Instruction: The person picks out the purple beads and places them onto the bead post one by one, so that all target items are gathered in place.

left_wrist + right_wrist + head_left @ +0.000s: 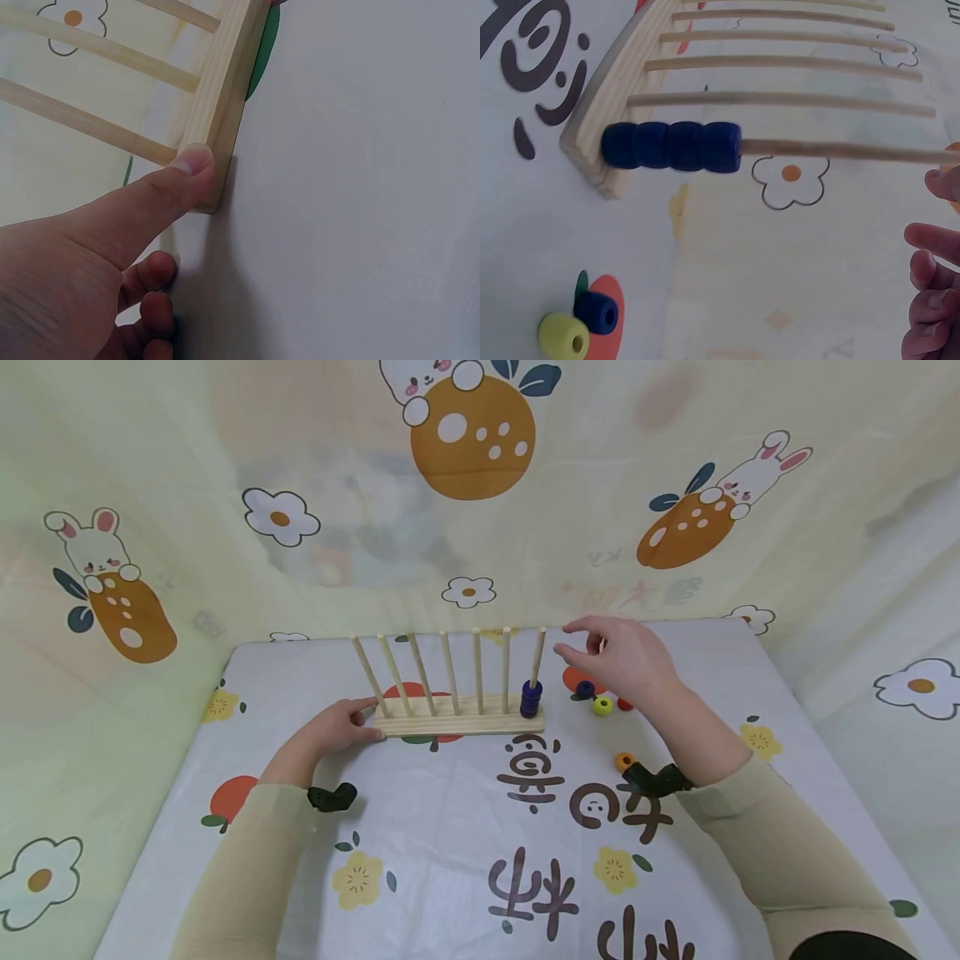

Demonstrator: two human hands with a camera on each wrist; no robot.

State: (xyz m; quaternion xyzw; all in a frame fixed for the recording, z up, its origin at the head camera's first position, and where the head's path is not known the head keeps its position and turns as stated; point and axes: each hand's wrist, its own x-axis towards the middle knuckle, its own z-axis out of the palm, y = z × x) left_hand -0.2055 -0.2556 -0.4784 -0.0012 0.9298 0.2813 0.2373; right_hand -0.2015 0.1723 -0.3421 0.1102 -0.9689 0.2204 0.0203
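A wooden peg stand (457,725) with several upright rods lies across the far part of the table. My left hand (339,727) grips its left end, the thumb (196,159) pressed on the base close to the end rod. Several dark blue beads (671,146) are stacked on the rightmost rod, down at the base. My right hand (626,656) hovers just right of that rod's top, thumb and index finger apart with nothing between them. Beyond and below it lie a loose blue bead (585,690), a yellow-green bead (602,706) and a red bead (624,703), partly hidden by the wrist.
An orange bead (625,762) sits nearer, beside the black strap (656,779) on the right wrist. The table is covered with a white printed cloth (435,860). A patterned curtain (360,568) rises right behind the stand.
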